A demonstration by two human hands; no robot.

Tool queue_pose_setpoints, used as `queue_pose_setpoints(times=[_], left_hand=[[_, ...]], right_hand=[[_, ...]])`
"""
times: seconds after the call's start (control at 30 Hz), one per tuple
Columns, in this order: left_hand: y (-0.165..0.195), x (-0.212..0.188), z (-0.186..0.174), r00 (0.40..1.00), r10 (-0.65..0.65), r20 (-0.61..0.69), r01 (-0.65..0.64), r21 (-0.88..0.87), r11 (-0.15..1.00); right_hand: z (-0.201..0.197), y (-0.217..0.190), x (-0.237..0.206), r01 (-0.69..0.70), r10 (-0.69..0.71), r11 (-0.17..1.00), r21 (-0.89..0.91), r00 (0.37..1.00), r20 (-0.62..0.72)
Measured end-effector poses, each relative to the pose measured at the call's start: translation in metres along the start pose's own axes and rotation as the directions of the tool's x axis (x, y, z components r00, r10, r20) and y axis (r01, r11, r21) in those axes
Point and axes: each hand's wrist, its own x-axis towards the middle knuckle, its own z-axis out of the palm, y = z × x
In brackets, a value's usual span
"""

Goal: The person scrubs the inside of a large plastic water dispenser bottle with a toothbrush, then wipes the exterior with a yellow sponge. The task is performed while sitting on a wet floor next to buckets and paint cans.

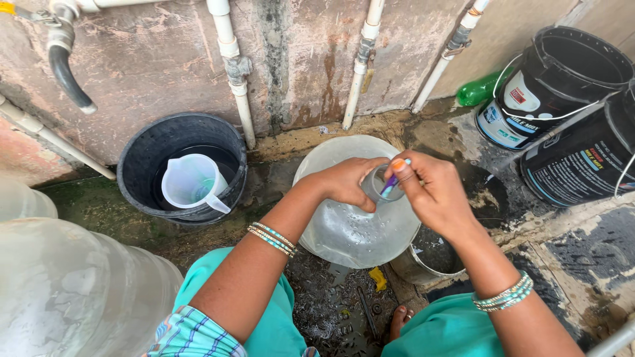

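Centre frame: left hand (344, 182) is gripping the neck of the clear water jug (354, 228). Right hand (433, 192) is pinching a purple toothbrush (391, 184) shut, poking inside the neck. Black bucket (182, 165) sitting left.

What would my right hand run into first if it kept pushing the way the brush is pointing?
The right hand points the small brush into the mouth of the clear water jar; it would likely meet the rim there first, though depth is unclear.
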Motion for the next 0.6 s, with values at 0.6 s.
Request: queue_pose_setpoints(times=[0.6], left_hand=[[0.018,-0.01,0.002,0.994,-0.013,-0.111,0.01,-0.025,1.0]], right_hand=[[0.006,0.034,-0.01,0.007,-0.005,0.995,0.095,1.0,-0.024]])
